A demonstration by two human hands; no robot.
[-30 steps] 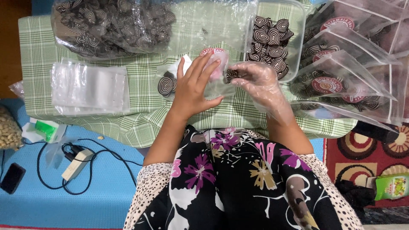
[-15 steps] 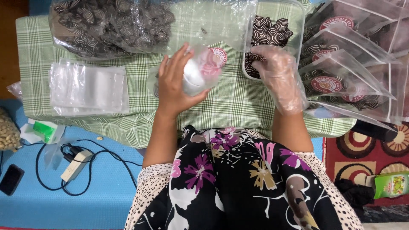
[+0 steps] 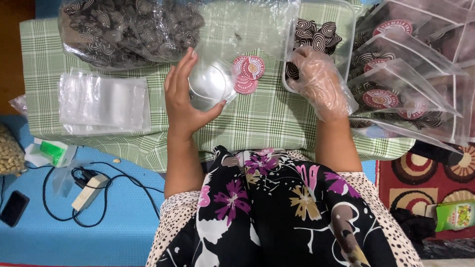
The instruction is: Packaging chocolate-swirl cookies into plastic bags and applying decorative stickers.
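Note:
My left hand [image 3: 184, 101] holds a small clear plastic pouch [image 3: 210, 83] with its mouth held wide, over the green checked cloth [image 3: 267, 118]. Just right of the pouch lie a few round red stickers [image 3: 249, 71]. My right hand [image 3: 319, 81], in a thin clear glove, reaches into the near left corner of a clear plastic box [image 3: 346, 29] of dark-and-white spiral cookies [image 3: 316, 37]. Its fingertips rest on the cookies there. Whether they grip one is not visible.
A big clear bag of spiral cookies [image 3: 128, 27] lies at the back left. A stack of empty clear pouches [image 3: 104, 101] is on the left, with filled, labelled pouches [image 3: 401, 74] on the right. On the blue mat lie a cable with an adapter [image 3: 89, 190] and a phone [image 3: 14, 207].
My right hand left the pouch and moved right into the cookie box. My left hand pulled the pouch left and opened it, uncovering the red stickers.

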